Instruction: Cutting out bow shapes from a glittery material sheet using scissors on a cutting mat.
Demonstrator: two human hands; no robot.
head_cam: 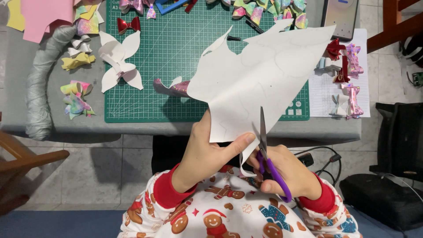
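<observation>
The paper sheet is white. The scissors have purple handles. The cutting mat is green with a grid. The sleeves show gingerbread men and red cuffs.

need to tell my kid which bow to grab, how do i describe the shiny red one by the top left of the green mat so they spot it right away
Start at the green cutting mat and go to its top left corner. Just above the white paper cut-out shapes lies a small red bow. It is the only glossy solid red one there; the nearby bows off the mat's left edge are silver, yellow or rainbow.
</observation>
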